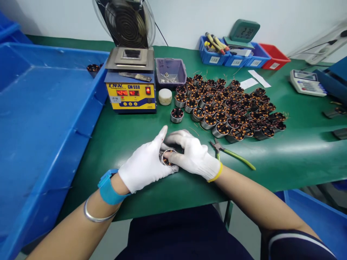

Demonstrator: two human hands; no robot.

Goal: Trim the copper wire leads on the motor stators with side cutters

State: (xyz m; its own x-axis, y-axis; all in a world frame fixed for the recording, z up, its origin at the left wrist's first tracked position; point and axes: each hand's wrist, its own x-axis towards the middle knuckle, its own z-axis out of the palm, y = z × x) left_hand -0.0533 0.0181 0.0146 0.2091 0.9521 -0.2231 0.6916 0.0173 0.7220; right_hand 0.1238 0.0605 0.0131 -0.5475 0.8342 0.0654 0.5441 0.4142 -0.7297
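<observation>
- Head view: both your gloved hands meet at the near edge of the green table (298, 159), closed around one stator (168, 159)
- Your left hand (145, 164) cups the stator from the left, thumb raised and pointing up and away from you
- Your right hand (193, 155) covers it from the right, fingers curled over its top and rim
- The stator is a short metal ring with copper-orange windings inside; only a slice of the rim and coils shows between your gloves, the rest is hidden
- It sits between your palms just above the table edge; whether it rests on the mat you cannot tell
- A blue strap (108, 187) wraps your left wrist, with a thin bangle (94, 215) behind it
- Green-handled pliers (230, 153) lie just to the right of your right hand, untouched
- A single stator (177, 115) stands alone beyond your hands, in front of the solder pot (131, 85), whose red display is lit
- A white puck (165, 96) sits beside the pot, and a grey tray (170, 72) behind it
- A pile of stators (230, 108) fills the table's middle right, with stray wire ends sticking out
- A big blue bin (40, 119) lies to your left; small bins (235, 56), a clock (244, 31) and a calculator (307, 82) stand along the far side
</observation>
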